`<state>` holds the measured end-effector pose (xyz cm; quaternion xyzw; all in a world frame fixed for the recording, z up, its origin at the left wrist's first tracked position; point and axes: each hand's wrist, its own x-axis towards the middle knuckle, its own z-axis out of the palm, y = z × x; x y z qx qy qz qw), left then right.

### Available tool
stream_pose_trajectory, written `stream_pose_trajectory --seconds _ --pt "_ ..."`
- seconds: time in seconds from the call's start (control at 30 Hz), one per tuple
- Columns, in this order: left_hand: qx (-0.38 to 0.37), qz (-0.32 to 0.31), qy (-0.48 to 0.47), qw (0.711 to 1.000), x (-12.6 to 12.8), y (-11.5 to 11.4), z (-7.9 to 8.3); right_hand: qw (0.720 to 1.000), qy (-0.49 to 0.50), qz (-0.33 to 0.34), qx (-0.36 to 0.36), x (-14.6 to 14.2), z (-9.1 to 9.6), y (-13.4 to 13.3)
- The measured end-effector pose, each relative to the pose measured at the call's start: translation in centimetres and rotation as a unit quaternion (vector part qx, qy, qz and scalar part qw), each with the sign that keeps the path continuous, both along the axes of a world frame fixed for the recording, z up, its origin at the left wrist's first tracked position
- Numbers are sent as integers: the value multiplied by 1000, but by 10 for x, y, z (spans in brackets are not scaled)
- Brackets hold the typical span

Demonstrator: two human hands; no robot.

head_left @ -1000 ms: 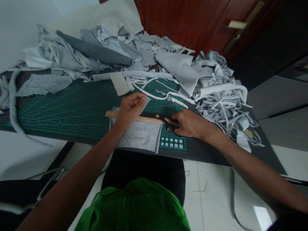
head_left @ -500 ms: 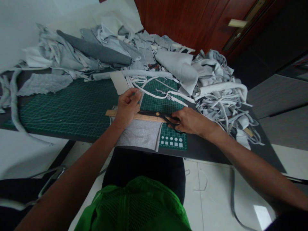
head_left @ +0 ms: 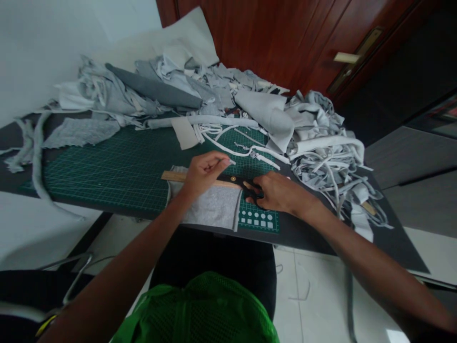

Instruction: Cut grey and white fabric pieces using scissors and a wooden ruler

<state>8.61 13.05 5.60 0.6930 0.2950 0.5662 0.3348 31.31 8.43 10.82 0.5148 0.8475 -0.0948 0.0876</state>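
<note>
i have the black scissors [head_left: 233,179] lying nearly flat over the near part of the bench [head_left: 303,236], their long axis running side to side across my view. the blades point left and the handle loops sit at the right end, a little nearer to me than the pivot. the tips are hidden behind the left hand [head_left: 207,172], so i cannot tell how far the blades are parted. just on the near side of them, and almost parallel, runs the wooden ruler [head_left: 173,176], laid across the grey cloth [head_left: 214,206] near its far edge.

my right hand [head_left: 274,191] is closed around the scissor handles, fingers curled at the loops, its forearm reaching in from the lower right. my left hand is raised above the ruler, forearm slanting up from the lower left; thumb and fingers are pinched together on a small pale scrap [head_left: 232,162] that pokes out to the right.

so the scissors lie between the two hands, gripped at the right, with the left hand over their blade end. beneath the cloth i see the green cutting mat [head_left: 107,162], and beyond the right hand a tangled heap of strips [head_left: 317,164].
</note>
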Motion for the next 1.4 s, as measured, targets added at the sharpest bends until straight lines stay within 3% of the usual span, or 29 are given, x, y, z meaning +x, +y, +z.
stream_pose_trajectory --seconds 0.37,0.5,0.6,0.7,1.2,1.4 --pt "-65 -39 58 995 -3 -7 -4 999 39 0 -30 4 -7 6" --pt "-66 -49 133 988 -21 1 8 998 52 14 -34 7 -8 11" --pt "-25 -37 222 974 -39 17 23 997 64 24 -30 6 -3 13" --pt "-6 -96 256 962 -46 34 33 997 62 18 -38 4 4 14" --pt "-87 -279 194 936 -17 69 29 993 74 8 -91 -3 22 20" --pt "-95 -292 164 938 -16 75 17 989 84 10 -118 10 19 23"
